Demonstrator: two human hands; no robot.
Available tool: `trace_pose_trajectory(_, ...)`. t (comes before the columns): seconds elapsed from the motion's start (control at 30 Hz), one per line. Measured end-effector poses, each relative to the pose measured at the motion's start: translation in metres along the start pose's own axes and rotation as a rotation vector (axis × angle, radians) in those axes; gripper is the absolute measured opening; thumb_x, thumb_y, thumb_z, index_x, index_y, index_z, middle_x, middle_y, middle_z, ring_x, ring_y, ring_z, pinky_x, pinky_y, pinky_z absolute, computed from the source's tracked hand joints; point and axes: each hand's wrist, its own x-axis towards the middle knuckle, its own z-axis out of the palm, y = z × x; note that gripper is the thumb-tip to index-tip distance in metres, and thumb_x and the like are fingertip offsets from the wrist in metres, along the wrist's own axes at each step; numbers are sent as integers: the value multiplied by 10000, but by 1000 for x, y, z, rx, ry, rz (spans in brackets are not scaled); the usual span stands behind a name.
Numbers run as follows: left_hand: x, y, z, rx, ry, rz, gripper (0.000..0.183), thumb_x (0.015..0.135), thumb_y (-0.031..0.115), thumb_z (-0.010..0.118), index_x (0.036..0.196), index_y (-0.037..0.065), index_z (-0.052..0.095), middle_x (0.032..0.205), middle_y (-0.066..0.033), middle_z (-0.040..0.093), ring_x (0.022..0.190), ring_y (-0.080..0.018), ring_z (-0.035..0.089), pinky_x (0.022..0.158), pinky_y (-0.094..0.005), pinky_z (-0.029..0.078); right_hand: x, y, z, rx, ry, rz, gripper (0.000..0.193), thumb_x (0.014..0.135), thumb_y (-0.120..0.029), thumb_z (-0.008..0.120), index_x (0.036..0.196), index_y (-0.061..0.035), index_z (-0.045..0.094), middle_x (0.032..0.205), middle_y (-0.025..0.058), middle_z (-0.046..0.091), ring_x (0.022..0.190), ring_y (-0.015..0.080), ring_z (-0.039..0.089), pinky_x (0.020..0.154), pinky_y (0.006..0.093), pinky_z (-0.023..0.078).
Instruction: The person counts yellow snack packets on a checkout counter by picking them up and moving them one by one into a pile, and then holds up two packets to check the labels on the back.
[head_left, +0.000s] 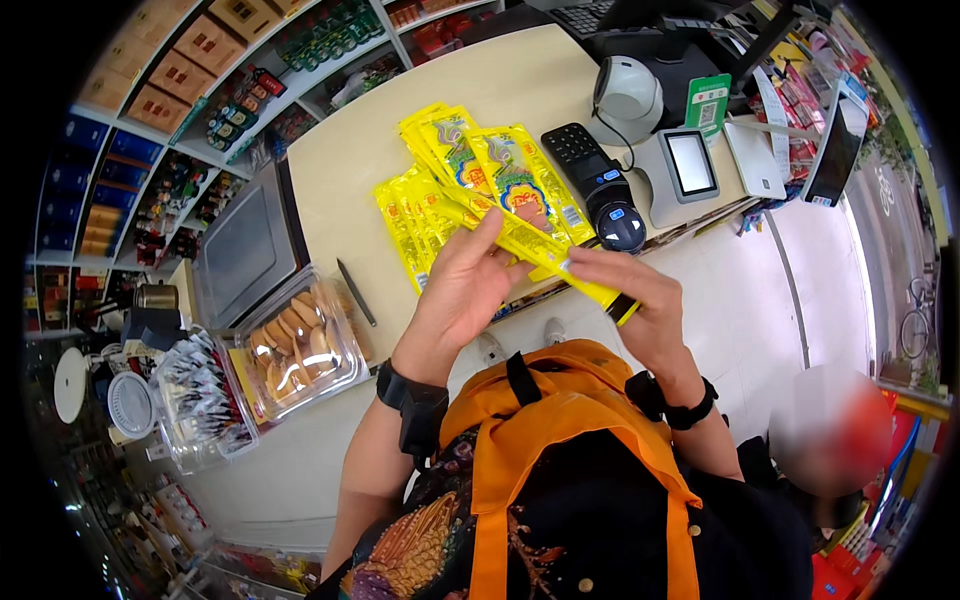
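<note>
In the head view, a long, narrow, glossy yellow packet (537, 243) is held over the near edge of the smooth cream-coloured counter (345, 150), the grip of the left hand (464, 288) being clamped on its left part and that of the right hand (645, 300) near its dark-tipped right end. Flat yellow printed packets (510, 160) are spread beyond, beside a black keypad terminal (578, 157).
</note>
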Motion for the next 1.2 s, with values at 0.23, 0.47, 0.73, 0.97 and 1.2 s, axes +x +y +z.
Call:
trace_pose_trajectory(0.23, 0, 13, -4, 236, -57, -47, 404, 979, 88, 489, 1356, -12, 384, 1242, -204, 574, 1127, -300, 597, 951, -420, 523, -3, -29, -10, -158, -375, -9, 614, 664, -26, 760, 1253, -110, 610, 1346, 80, 527, 1081, 268, 561, 945, 357, 445)
trace_pose_trajectory(0.47, -4, 3, 5, 491, -248, -345, 409, 969, 105, 495, 1348, -13, 399, 1243, -235, 577, 1082, -321, 632, 872, -376, 554, 19, -1, -12, 530, -88, 559, 488, 862, -189, 723, 1283, -26, 540, 1202, 83, 603, 915, 82, 556, 791, 225, 457)
trace_pose_trajectory(0.73, 0, -10, 1, 611, -328, -434, 404, 958, 134, 502, 1333, 10, 417, 1134, -184, 635, 973, -244, 670, 780, -323, 563, 23, 26, 8, 748, 69, 661, 202, 898, -222, 697, 1003, -51, 676, 799, -17, 660, 594, 18, 490, 521, 181, 378)
trace_pose_trajectory(0.97, -20, 8, -16, 793, -240, -591, 348, 983, 124, 468, 1295, -30, 472, 1109, -152, 660, 790, -140, 656, 634, -251, 544, 19, 33, -26, 799, 345, 626, 183, 886, -219, 711, 939, -49, 665, 753, -5, 639, 531, 32, 470, 476, 184, 365)
trace_pose_trajectory(1.2, -15, 19, -20, 786, -85, -385, 364, 980, 111, 498, 1307, -45, 476, 1029, -166, 691, 715, -114, 642, 589, -222, 518, 7, 41, -43, 794, 424, 606, 216, 899, -246, 690, 927, -35, 657, 765, 39, 652, 543, 74, 522, 490, 221, 412)
